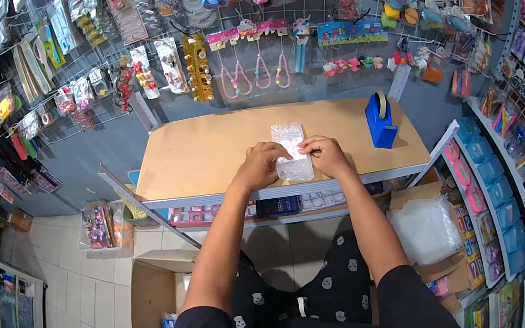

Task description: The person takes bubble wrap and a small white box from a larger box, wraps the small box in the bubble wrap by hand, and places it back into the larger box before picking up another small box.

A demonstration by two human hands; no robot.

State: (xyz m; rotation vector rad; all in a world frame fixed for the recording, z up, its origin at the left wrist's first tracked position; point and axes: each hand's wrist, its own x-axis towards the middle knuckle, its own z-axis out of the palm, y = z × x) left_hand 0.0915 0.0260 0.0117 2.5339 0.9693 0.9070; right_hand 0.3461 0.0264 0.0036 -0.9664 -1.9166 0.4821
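A strip of clear bubble wrap (295, 171) lies lengthwise on the wooden tabletop, near its front edge. On the strip's middle sits a small whitish item (293, 148), partly covered by fingers; its kind is too small to make out. My left hand (264, 166) is curled over the strip's left edge, fingertips gripping the wrap beside the item. From the right, my right hand (324, 155) pinches the wrap's other edge between thumb and fingers. What lies under the fingertips is hidden.
A blue tape dispenser (381, 122) stands at the table's (203, 146) right end. Packaged accessories hang on the wire rack behind. Below left is an open cardboard box (150, 303); to the right, a box holds a stack of bubble wrap sheets (427, 231). Shelves flank both sides.
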